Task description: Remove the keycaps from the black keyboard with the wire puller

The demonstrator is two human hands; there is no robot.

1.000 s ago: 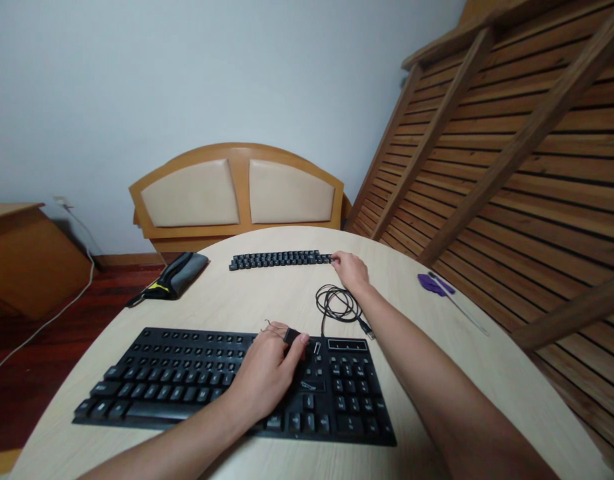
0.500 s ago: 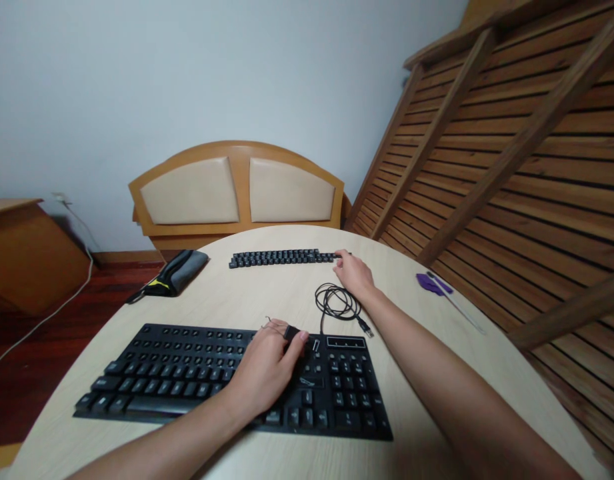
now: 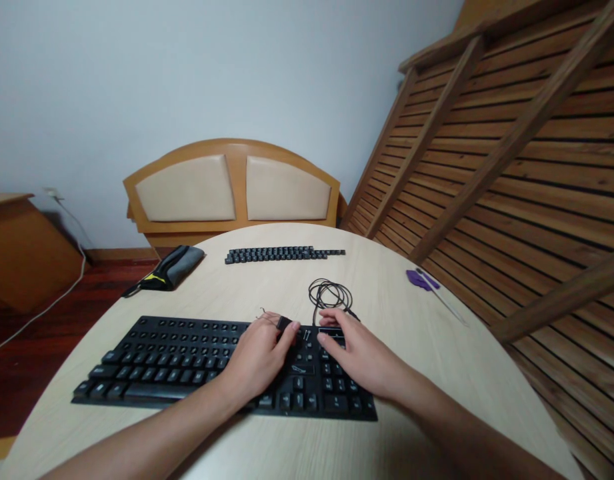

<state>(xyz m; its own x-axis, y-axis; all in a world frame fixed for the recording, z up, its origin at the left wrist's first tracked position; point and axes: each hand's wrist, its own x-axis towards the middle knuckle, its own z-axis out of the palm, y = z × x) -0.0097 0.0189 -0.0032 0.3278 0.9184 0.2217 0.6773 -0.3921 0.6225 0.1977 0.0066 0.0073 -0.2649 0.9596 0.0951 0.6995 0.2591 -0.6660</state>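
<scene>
A black keyboard [image 3: 171,377] lies across the near part of the table, its upper-left rows bare of keycaps. My left hand [image 3: 257,353] rests over its middle, closed around a wire keycap puller [image 3: 283,323] whose thin wire ends stick out to the left. Over the number pad hovers my right hand [image 3: 359,347], fingers apart and nothing visible in them. Farther back, loose black keycaps [image 3: 269,255] are lined up in rows, with a thin line of them trailing to the right. The keys under both hands are hidden.
Behind the keyboard lies its coiled black cable [image 3: 331,293]. A dark pouch [image 3: 171,270] with yellow trim sits at the table's left edge. Near the right edge are a purple cloth [image 3: 421,280] and a thin stick [image 3: 449,305]. Wooden slats [image 3: 487,167] lean at the right.
My right hand has come back from the right end of the keycap row to the number pad, leaving a keycap there. My left hand stays on the keyboard with the puller.
</scene>
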